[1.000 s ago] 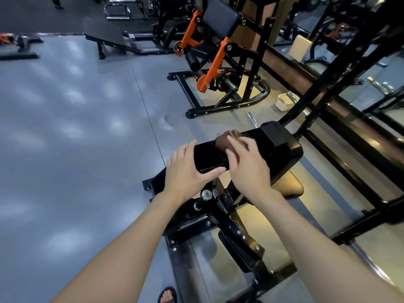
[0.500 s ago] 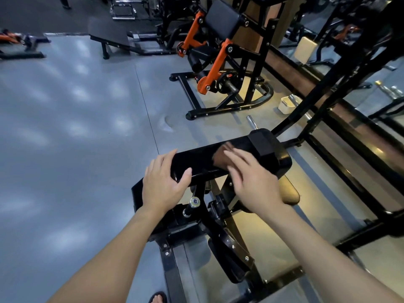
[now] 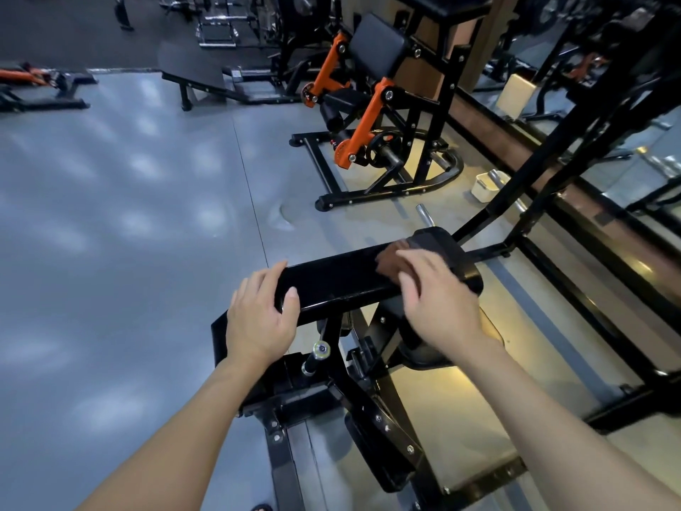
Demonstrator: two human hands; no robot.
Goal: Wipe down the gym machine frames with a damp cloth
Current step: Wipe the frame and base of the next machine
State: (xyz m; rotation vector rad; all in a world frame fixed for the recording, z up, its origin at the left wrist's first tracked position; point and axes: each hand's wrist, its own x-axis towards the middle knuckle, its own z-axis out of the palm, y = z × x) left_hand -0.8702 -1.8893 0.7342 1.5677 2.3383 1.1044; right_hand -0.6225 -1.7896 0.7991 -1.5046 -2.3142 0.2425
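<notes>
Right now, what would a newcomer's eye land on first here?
Two bare forearms reach in from below: the left hand grips the near end of a black padded bar, while the right hand presses a brown cloth on it. Behind stands a machine with bright orange arms.

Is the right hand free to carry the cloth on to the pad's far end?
Probably yes: the right hand presses the cloth flat on the pad, and nothing sits between it and the far end.

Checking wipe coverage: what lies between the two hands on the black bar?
In the head view, only bare black bar lies between the left hand and the right hand, which presses the brown cloth.
</notes>
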